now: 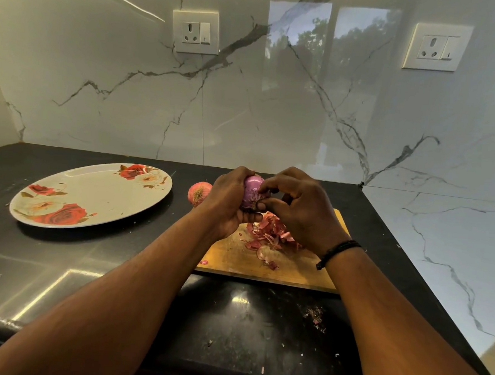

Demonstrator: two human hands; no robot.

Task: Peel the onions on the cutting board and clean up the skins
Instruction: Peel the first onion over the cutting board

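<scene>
The left hand [228,203] grips the onion [252,192] above the cutting board [236,259]; the right hand [300,211], just beside it, pinches skin at its lower end.

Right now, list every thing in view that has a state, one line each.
Held onion: mostly peeled, purple, above the board.
Left hand: its grip wraps the held onion.
Right hand: fingertips pinch at the held onion.
Second onion: unpeeled, on the counter beside the board.
Skins: loose pile on the cutting board.
Plate: nothing on it.
Counter: scattered scraps near the front.
</scene>
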